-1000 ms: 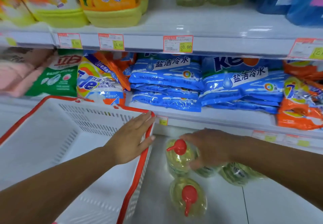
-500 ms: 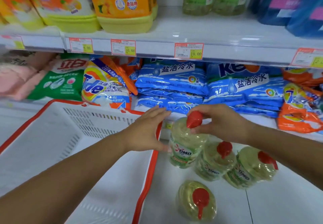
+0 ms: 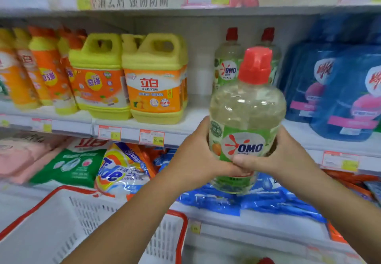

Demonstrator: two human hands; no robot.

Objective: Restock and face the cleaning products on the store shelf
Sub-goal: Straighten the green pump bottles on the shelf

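holding omo bottle [image 3: 247,107], shelf bottles [image 3: 227,63] behind, yellow jugs [image 3: 155,82] left, basket [image 3: 82,209] below

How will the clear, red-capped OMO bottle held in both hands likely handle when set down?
Probably heavy for its size: the clear plastic OMO bottle looks nearly full, and the left hand and right hand grip it. Its smooth rounded wall may be slippery. Tall and narrow-necked, it could tip if nudged.

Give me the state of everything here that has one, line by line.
Held OMO bottle: upright, red cap on, label facing the camera, off the shelf.
Left hand: grips the bottle's left side.
Right hand: grips its right side.
Shelf OMO bottles: upright, capped.
Yellow jugs: upright, labels forward.
Tide bag: lying down.
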